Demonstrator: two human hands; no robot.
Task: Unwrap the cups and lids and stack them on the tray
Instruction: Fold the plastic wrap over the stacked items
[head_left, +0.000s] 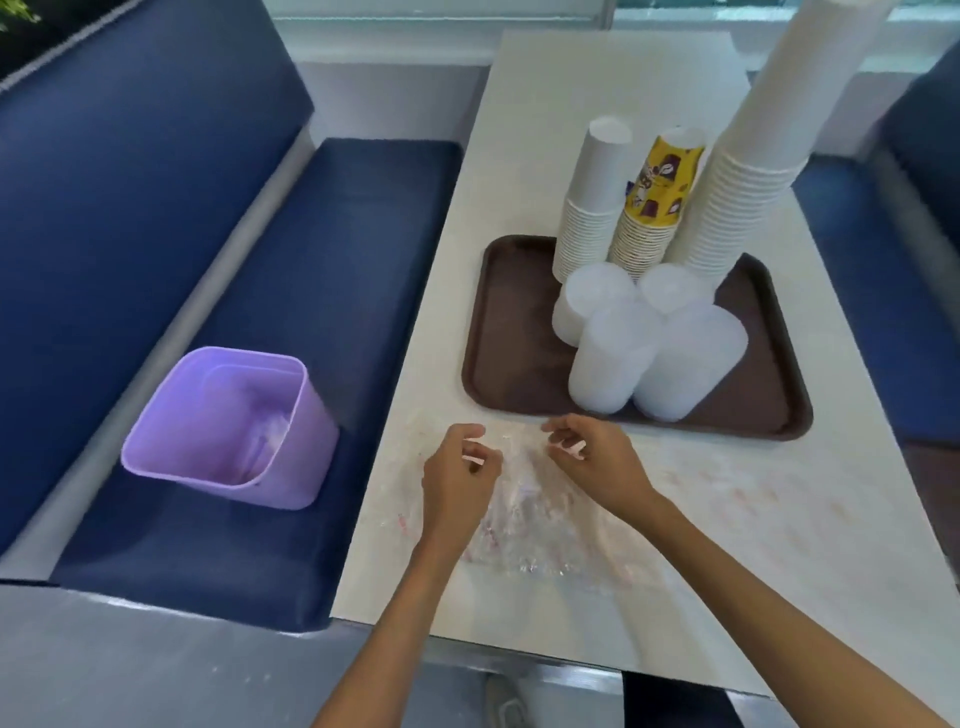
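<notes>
While a dark blue padded bench (156, 234) fills the left side of the frame, a white table (597, 78) runs from the bottom centre up to the top right. A brown tray (514, 322) sits in the middle of the table. A lilac bin (291, 467) stands on the bench seat, left of centre. Three upside-down stacks of paper cups stand at the tray's far edge. A very tall white stack (753, 156) rises out of the top right, a shorter white stack (587, 208) stands to its left, and a yellow printed stack (654, 197) is between them. Four stacks of translucent lids (613, 353) crowd the tray's near right part. A clear plastic wrapper (540, 525) lies on the table just below the tray. The left hand (457, 475) and right hand (597, 460) are at its upper edge, fingers curled, each pinching the film.
</notes>
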